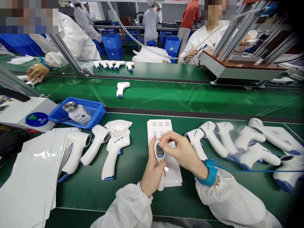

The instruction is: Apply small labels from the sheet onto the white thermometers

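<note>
A white, pistol-shaped device (160, 151), apparently a handheld thermometer, is held just below the center of the frame, its screen end turned up toward the viewer. It looks light enough for one hand and is probably a hollow, rigid plastic shell that will not give when squeezed. The smooth finish may be a little slippery, and the screen is likely the most fragile part, easily scratched or smudged. The handle seems the safest place to take hold, with fingers wrapped around it and the display left free.

The left hand (153, 172) does nearly that: it is closed around the device, holding it from the left and below. The right hand (181, 152) reaches in from the right, thumb and fingertips close together at the screen's edge; whether they pinch something thin, I cannot tell.

The device has a glossy white body and a dark gray, rounded screen framed by a bluish border. The foot of its handle shows beneath the left hand, above a green desk (133, 198) and partly over white printed sheets (174, 175). Similar white devices with blue trim lie left (115, 156) and right (249, 137) of the hands.
</note>
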Available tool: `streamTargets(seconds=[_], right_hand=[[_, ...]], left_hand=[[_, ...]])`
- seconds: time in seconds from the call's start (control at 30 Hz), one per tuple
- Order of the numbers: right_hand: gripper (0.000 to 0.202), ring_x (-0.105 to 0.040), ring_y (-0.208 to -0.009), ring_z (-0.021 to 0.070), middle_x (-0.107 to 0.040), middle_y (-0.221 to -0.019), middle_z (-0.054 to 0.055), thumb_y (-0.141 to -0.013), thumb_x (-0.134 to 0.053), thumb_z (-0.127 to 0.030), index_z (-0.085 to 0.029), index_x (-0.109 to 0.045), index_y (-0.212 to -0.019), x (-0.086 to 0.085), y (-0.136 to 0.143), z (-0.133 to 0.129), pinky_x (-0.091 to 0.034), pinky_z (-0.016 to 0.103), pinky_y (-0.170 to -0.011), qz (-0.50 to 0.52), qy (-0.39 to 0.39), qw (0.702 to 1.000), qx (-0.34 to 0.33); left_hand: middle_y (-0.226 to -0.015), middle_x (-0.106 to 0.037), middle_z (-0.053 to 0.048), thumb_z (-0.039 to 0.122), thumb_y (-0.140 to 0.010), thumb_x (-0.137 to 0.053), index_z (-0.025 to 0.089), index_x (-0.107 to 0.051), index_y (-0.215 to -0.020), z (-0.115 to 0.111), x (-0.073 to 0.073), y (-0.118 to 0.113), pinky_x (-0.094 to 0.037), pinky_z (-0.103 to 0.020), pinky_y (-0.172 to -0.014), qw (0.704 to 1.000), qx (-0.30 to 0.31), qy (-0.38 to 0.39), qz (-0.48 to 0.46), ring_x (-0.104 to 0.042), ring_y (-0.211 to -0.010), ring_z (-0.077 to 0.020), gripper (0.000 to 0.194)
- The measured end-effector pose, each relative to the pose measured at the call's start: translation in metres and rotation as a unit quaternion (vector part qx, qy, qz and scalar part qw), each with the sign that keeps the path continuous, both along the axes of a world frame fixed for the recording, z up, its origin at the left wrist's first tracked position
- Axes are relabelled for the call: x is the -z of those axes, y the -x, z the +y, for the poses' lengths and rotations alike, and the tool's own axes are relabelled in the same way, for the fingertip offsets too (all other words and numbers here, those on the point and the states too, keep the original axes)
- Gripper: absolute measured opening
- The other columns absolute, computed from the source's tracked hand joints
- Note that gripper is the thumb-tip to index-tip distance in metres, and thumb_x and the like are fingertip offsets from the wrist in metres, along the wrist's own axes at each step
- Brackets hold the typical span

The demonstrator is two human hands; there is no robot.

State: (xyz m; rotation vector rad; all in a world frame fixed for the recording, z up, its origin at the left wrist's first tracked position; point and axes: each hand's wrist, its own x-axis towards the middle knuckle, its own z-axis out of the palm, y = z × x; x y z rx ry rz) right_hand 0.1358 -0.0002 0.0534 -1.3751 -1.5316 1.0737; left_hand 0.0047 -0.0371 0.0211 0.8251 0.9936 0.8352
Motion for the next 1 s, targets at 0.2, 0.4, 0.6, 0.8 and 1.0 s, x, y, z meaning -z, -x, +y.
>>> streamTargets(seconds=[0.2,0.4,0.6,0.8,1.0], right_hand=[[0.01,-0.062,-0.092,0.0174,-0.066,-0.09,0.0,-0.076,-0.061,-0.013,-0.022,-0.062,-0.072,0.002,0.001,0.0,-0.044,0.031,-0.085,0.0,-0.003,1.0,-0.001],[0.011,-0.062,-0.091,0.0171,-0.066,-0.089,0.0,-0.076,-0.061,-0.012,-0.022,-0.062,-0.072,0.002,0.001,0.001,-0.045,0.031,-0.084,0.0,-0.007,1.0,0.002],[0.012,-0.062,-0.091,0.0167,-0.066,-0.088,0.0,-0.077,-0.061,-0.012,-0.022,-0.062,-0.072,0.001,0.001,0.0,-0.045,0.03,-0.085,-0.006,-0.008,1.0,0.002],[0.012,-0.062,-0.092,0.017,-0.066,-0.089,0.0,-0.077,-0.061,-0.011,-0.022,-0.062,-0.072,0.004,0.001,0.001,-0.046,0.03,-0.085,-0.009,-0.018,1.0,0.001],[0.011,-0.063,-0.09,0.017,-0.066,-0.089,0.001,-0.077,-0.061,-0.012,-0.021,-0.063,-0.072,0.005,0.002,0.002,-0.046,0.03,-0.084,-0.008,-0.022,1.0,-0.002]], left_hand=[[-0.153,-0.031,-0.005,0.002,-0.076,-0.042,0.04,-0.012,-0.148,0.002,0.002,0.0,-0.047,-0.026,-0.056,1.0,0.008,-0.006,-0.002,-0.05,-0.056,-0.0047,0.086],[-0.151,-0.034,-0.008,0.004,-0.077,-0.044,0.037,-0.009,-0.149,0.001,0.001,0.002,-0.046,-0.026,-0.056,1.0,0.016,-0.005,-0.015,-0.048,-0.056,-0.0048,0.087],[-0.143,-0.041,-0.009,0.01,-0.081,-0.047,0.035,-0.006,-0.15,0.002,-0.004,0.006,-0.047,-0.027,-0.061,0.999,0.028,0.007,-0.022,-0.05,-0.061,-0.0079,0.085],[-0.14,-0.045,-0.01,0.02,-0.09,-0.042,0.036,-0.002,-0.151,0.004,-0.007,0.006,-0.046,-0.03,-0.061,0.999,0.026,0.042,-0.009,-0.051,-0.055,-0.0073,0.075],[-0.149,-0.034,-0.011,0.021,-0.092,-0.038,0.038,-0.007,-0.15,0.004,-0.009,0.005,-0.047,-0.029,-0.059,0.999,0.019,0.045,0.006,-0.052,-0.054,-0.0057,0.068]])
